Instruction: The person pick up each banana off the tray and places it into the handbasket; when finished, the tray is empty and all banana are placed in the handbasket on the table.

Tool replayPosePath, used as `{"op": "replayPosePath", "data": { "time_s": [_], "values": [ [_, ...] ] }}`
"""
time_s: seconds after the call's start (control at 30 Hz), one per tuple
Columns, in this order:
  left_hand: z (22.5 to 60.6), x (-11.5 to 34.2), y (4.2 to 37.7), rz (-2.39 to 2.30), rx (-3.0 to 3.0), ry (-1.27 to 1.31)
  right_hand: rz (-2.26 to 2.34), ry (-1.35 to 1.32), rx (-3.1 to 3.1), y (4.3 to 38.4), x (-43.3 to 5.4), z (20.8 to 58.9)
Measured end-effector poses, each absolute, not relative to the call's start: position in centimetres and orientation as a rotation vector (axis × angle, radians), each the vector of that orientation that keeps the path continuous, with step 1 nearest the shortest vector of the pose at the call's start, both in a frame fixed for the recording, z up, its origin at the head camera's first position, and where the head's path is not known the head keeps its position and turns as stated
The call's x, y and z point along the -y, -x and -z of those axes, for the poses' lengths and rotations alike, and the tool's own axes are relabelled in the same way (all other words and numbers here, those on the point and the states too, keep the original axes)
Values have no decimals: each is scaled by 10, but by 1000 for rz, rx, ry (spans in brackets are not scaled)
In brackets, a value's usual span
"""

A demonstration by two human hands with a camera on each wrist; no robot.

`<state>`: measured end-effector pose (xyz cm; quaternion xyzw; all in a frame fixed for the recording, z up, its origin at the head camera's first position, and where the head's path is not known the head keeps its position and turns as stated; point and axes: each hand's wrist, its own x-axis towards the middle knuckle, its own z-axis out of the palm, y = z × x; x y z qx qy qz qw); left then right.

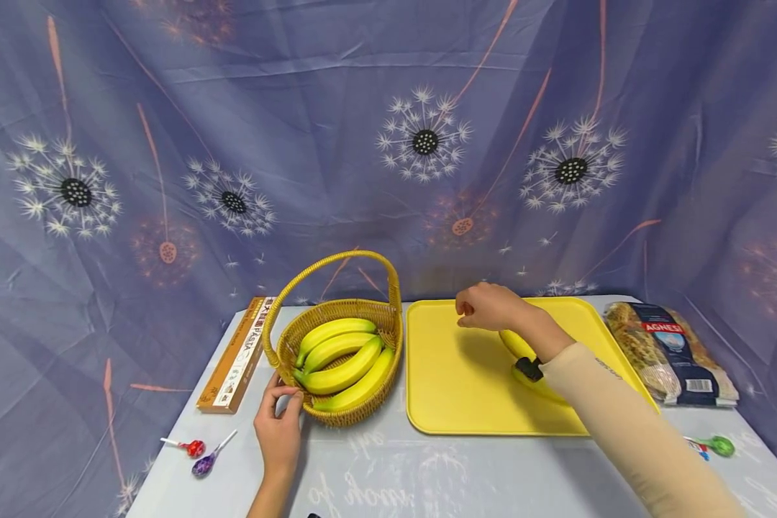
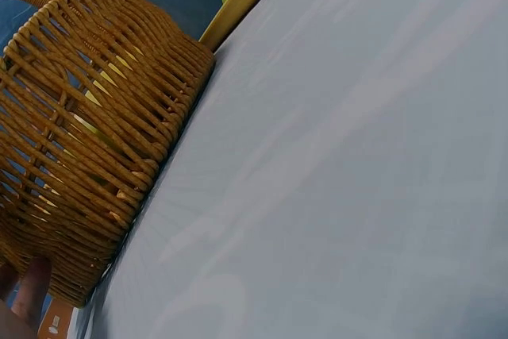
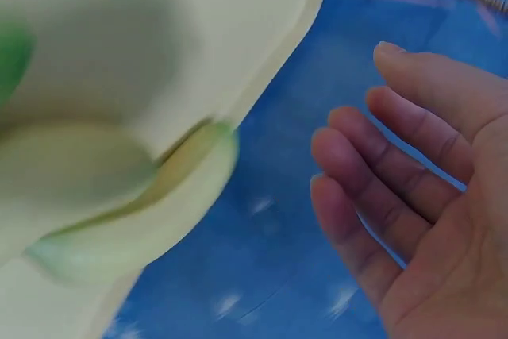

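Observation:
A yellow wicker basket [image 1: 362, 416] with a tall arched handle stands left of centre, holding several yellow bananas [image 1: 346, 372]. My left hand [image 1: 280, 426] grips its left front side, thumb and fingers against the weave. Low in the left wrist view, fingertips [image 2: 32, 291] touch the basket wall [image 2: 103, 132]. Raised above the yellow tray [image 1: 447, 388], my right hand [image 1: 488, 306] holds nothing; its fingers [image 3: 389, 176] are loosely bent in the right wrist view. More bananas [image 3: 175, 212] lie on the tray, partly hidden by the right forearm in the head view.
Left of the basket lies a pasta box [image 1: 236, 356], with a red lollipop [image 1: 194, 448] and a purple lollipop [image 1: 203, 464] in front. A pasta bag [image 1: 670, 352] sits right of the tray, a green lollipop [image 1: 721, 446] nearer the front. A patterned cloth [image 1: 337, 180] hangs behind.

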<state>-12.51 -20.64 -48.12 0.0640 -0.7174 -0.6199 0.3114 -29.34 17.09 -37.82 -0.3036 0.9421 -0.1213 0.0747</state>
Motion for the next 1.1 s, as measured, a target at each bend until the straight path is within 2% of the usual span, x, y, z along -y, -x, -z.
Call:
{"op": "replayPosePath", "data": {
  "time_s": [0.27, 0.43, 0.63, 1.1],
  "values": [
    [484, 209, 125, 1645, 1895, -190, 469, 706, -2881, 310, -243, 404],
    [485, 211, 126, 1635, 1894, -190, 508, 533, -2893, 318, -272, 424],
    [485, 210, 126, 1650, 1881, -171, 507, 394, -2892, 326, -287, 442],
    [485, 207, 126, 1644, 1884, -162, 460, 360, -2900, 323, -290, 451]
  ]
}}
